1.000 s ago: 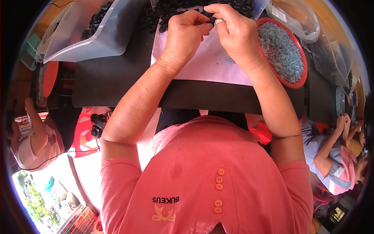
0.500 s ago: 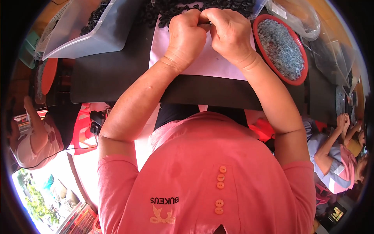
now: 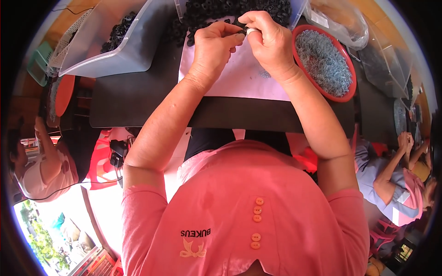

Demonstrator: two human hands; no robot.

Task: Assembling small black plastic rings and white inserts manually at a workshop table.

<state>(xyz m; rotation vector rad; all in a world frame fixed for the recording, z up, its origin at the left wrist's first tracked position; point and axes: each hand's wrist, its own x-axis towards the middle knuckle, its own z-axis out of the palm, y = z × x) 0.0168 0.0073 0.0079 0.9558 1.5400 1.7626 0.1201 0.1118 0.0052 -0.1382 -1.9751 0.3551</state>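
My left hand and my right hand meet over a pale pink sheet on the dark table. Thumb and forefinger of each are pinched at a small black part, mostly hidden by the fingers. Something whitish shows at the right thumb tip; I cannot tell what it is. Just beyond the fingers lies a heap of small black ring-like parts. A few tiny clear bits rest on the sheet below my right hand.
Right of the sheet stands a red oval basin full of small bluish clear pieces, with a clear plastic bag behind it. A translucent bin holding black parts stands at the left. Other people sit at both sides.
My hands have drawn slightly apart at the fingertips, showing the small black part between them. The view has shifted a little, and more of the black heap is visible.
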